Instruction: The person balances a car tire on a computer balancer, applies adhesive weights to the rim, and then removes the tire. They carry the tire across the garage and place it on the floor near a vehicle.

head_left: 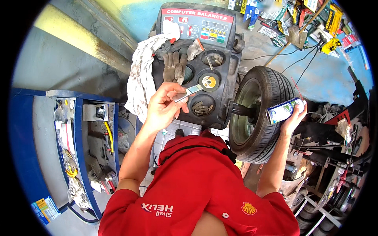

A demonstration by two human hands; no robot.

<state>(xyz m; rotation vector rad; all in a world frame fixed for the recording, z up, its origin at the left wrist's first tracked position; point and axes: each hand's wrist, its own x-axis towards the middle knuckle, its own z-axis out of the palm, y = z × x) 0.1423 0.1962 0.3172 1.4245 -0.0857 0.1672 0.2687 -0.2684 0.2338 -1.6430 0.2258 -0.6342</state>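
Head — spray can (283, 111) sits in right fingers (302, 107).

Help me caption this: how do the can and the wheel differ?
The can is far smaller than the wheel. The can is blue, white and green; the wheel mostly black. The right hand holds the can; the wheel sits on a shaft. Both are round.

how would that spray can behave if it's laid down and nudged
The spray can would probably roll on its side, given its cylindrical body. Its smooth, glossy surface might feel a bit slippery. The thin red straw jutting out at its top end would likely flex or snag easily.
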